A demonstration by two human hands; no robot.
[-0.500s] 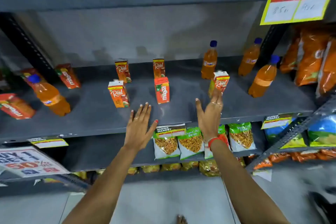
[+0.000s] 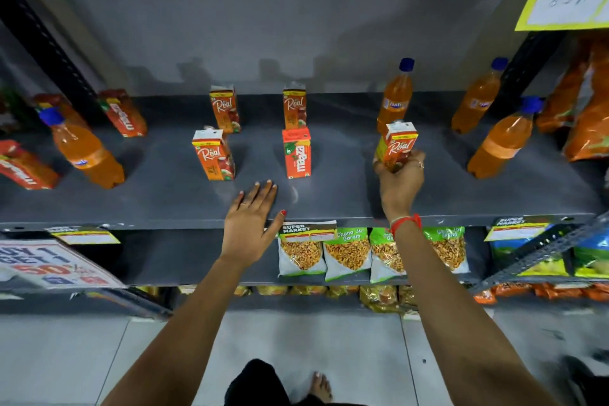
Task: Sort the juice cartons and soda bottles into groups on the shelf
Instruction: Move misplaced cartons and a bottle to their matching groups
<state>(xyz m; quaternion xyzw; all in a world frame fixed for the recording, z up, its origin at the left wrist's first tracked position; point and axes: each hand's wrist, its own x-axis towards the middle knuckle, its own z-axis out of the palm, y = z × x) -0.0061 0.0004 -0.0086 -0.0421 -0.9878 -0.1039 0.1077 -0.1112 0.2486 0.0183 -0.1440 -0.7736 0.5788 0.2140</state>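
Orange "Real" juice carton (image 2: 397, 146) gripped by right hand (image 2: 400, 180), held upright over right part of grey metal shelf (image 2: 164, 204), just in front of orange blue-capped soda bottle (image 2: 395, 99). Left hand (image 2: 248, 224) spread flat, empty, at shelf's front edge, near red "Maaza" carton (image 2: 297, 152).
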